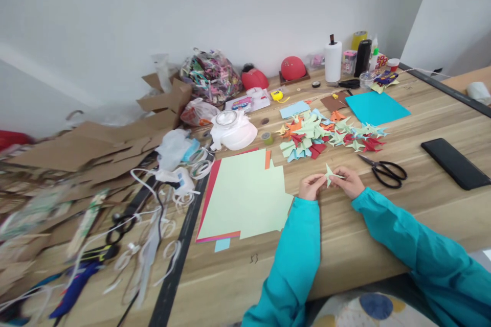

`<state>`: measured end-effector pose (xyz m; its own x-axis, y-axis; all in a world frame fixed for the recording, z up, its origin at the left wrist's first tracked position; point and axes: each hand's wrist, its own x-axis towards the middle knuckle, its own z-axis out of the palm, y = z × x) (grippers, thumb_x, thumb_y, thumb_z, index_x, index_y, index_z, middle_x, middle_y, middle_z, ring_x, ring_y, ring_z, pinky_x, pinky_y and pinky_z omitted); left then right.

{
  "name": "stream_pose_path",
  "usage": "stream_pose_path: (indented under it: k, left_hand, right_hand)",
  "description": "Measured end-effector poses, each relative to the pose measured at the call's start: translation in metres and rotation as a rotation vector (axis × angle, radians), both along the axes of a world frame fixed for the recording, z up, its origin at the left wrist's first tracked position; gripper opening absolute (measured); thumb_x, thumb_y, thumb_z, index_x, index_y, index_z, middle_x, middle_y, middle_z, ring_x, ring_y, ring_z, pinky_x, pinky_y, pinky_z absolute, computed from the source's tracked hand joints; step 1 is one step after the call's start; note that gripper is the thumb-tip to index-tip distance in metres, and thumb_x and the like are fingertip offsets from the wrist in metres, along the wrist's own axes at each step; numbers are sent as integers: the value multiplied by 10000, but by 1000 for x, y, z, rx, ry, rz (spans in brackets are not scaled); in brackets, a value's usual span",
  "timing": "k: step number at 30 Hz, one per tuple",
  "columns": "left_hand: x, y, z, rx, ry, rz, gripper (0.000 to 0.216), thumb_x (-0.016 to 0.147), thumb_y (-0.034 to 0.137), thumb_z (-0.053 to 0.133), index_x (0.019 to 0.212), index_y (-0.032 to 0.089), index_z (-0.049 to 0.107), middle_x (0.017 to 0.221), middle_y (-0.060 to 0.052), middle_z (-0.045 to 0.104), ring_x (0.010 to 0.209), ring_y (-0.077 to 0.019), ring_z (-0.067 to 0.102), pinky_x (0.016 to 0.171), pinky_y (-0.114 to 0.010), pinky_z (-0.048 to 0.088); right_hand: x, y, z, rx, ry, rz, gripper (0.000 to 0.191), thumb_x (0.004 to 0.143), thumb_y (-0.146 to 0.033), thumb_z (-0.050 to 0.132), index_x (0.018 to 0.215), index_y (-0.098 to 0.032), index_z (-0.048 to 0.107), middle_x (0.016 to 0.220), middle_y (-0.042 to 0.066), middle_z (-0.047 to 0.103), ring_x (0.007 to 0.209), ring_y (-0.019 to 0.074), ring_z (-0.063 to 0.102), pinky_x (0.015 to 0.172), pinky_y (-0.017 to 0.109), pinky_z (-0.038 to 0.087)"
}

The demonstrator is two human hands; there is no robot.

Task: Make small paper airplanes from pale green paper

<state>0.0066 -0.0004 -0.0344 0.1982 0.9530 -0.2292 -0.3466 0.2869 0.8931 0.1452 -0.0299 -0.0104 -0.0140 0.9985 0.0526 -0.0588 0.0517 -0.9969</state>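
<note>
So you're holding a small pale green folded-paper piece with pointed tips (329, 176) between your two hands, over the near part of the wood-grain table (345, 237). Your left hand (311, 186) is pinching it from one side, thumb and fingers closed up on the paper, and your right hand (350, 183) is doing the same from the other. Just beyond your fingers, a jumbled pile of folded paper shapes in green, orange, red and blue (312, 130) is spreading across the tabletop. A pair of black-handled metal scissors (379, 166) is lying near your right hand, and further right a flat black phone (454, 163) is resting. Off to your left, a big stack of pale green paper sheets (245, 194) is sitting there with red and orange edges poking out. Past the pile, a bright blue paper sheet (378, 108) is lying flat, a yellow tape measure (276, 95) is hanging out further left, and a white upright roll (333, 64) is standing near the wall.
</note>
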Motion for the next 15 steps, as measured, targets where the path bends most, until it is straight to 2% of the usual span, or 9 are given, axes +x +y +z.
stream_pose_path:
  k: [7,15]
  left_hand:
    - [-7,1,3,13,48,-44,430,416,400,826,702,107,696,564,-36,661,482,-130,594,534,-279,523]
    - [-3,1,5,42,95,-27,441,401,403,828,696,105,691,553,-34,660,476,-126,599,549,-268,534]
  right_hand:
    - [2,2,-1,-34,34,107,332,684,-482,650,778,-172,579,572,-19,602,491,102,534,494,240,450]
    - [2,2,-8,80,-23,46,245,718,-404,647,799,-178,598,634,-3,627,554,124,575,560,261,476]
